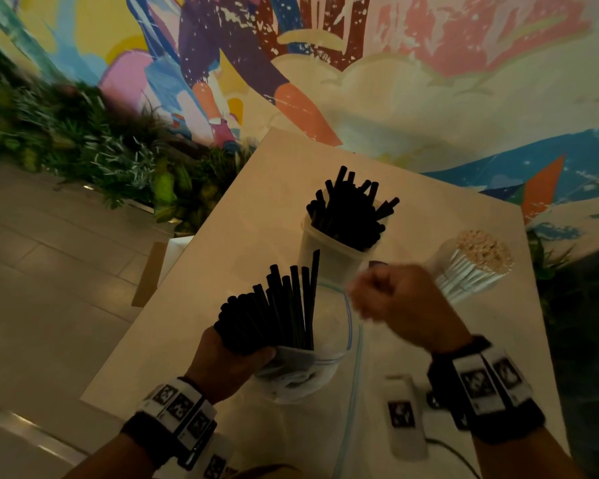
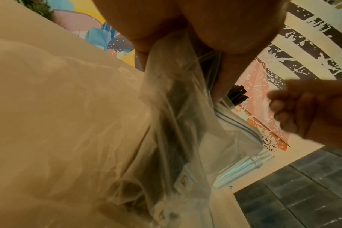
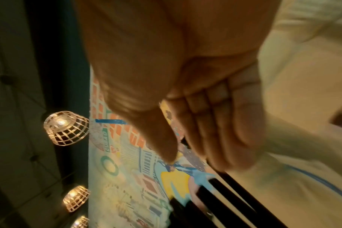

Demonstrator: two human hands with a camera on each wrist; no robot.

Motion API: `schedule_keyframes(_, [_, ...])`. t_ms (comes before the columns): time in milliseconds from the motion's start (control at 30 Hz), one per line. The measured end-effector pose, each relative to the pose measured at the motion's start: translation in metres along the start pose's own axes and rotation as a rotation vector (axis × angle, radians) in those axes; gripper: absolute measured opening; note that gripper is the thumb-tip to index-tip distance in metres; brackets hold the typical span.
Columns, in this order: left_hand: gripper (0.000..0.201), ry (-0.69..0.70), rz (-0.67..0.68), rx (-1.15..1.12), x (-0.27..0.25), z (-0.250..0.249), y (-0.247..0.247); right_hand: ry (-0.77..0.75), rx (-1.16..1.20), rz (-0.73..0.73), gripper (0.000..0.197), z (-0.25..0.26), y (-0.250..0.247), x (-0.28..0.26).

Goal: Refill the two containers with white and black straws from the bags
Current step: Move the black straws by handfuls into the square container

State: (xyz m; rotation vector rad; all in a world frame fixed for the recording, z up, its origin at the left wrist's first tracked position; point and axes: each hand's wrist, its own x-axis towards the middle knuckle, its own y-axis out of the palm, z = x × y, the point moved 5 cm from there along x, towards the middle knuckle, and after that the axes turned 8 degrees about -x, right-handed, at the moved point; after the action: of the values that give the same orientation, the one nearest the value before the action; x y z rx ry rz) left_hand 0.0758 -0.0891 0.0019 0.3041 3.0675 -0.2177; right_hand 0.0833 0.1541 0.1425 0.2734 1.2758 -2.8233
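Observation:
My left hand grips a fanned bunch of black straws through the clear zip bag gathered round their lower ends, above the near part of the table. In the left wrist view the bag hangs from my palm. My right hand is blurred just right of the bunch, fingers curled, with nothing seen in it. Behind stands a clear container full of black straws. A container of white straws leans at the right.
A white device with a marker and a cable lies on the pale table near my right wrist. Plants line the floor to the left. A painted wall rises behind the table's far edge.

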Motion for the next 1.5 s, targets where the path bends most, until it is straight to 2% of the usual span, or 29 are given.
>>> schedule_keyframes(33, [0.032,-0.002,0.008,0.007,0.0,0.001,0.002,0.053,-0.076,0.129,0.018,-0.01,0.016,-0.007])
schedule_keyframes(100, [0.036,0.023,0.05,0.026,0.0,0.003,0.006,0.152,-0.097,0.226,0.033,-0.028,0.04,-0.012])
schedule_keyframes(167, [0.04,0.068,0.08,0.035,0.0,-0.003,0.009,0.234,0.018,0.223,0.055,-0.04,0.057,-0.009])
schedule_keyframes(233, [0.031,0.081,0.08,0.004,-0.001,-0.009,0.01,0.281,0.117,0.192,0.068,-0.046,0.068,-0.002])
schedule_keyframes(400, [0.025,0.082,0.091,-0.029,-0.003,-0.015,0.011,0.282,0.381,0.096,0.083,-0.044,0.083,0.022])
schedule_keyframes(500, [0.027,0.09,0.093,-0.043,-0.003,-0.014,0.01,0.231,0.451,0.097,0.074,-0.036,0.088,0.031])
schedule_keyframes(667, [0.036,0.07,0.074,-0.068,-0.003,-0.008,0.008,0.049,0.341,0.207,0.046,-0.022,0.099,0.029])
schedule_keyframes(800, [0.046,0.082,0.075,-0.038,-0.002,-0.009,0.01,-0.011,0.339,0.199,0.037,-0.021,0.104,0.024])
schedule_keyframes(867, [0.043,0.079,0.073,-0.028,-0.001,-0.01,0.01,-0.041,0.365,0.177,0.038,-0.019,0.104,0.02])
schedule_keyframes(967, [0.052,0.095,0.089,0.016,-0.001,-0.007,0.01,-0.075,0.352,0.179,0.038,-0.019,0.107,0.014])
schedule_keyframes(1033, [0.049,0.098,0.096,0.023,-0.002,-0.002,0.01,-0.069,0.335,0.151,0.029,-0.02,0.108,0.012])
schedule_keyframes(1100, [0.047,0.081,0.098,0.028,-0.002,0.004,0.009,-0.052,0.3,0.118,0.028,-0.021,0.108,0.012])
schedule_keyframes(1200, [0.056,0.081,0.14,-0.05,-0.002,0.004,0.012,-0.082,0.239,0.103,0.012,-0.018,0.11,0.011])
schedule_keyframes(1300, [0.054,0.13,0.189,-0.102,-0.002,-0.005,0.016,-0.083,0.257,0.075,0.016,-0.013,0.11,0.007])
schedule_keyframes(1433, [0.054,0.181,0.122,-0.019,0.001,-0.003,0.013,-0.059,0.288,0.024,0.016,-0.015,0.107,0.006])
schedule_keyframes(1500, [0.05,0.229,0.109,0.058,-0.001,-0.006,0.016,-0.026,0.394,-0.03,0.015,-0.018,0.104,0.007])
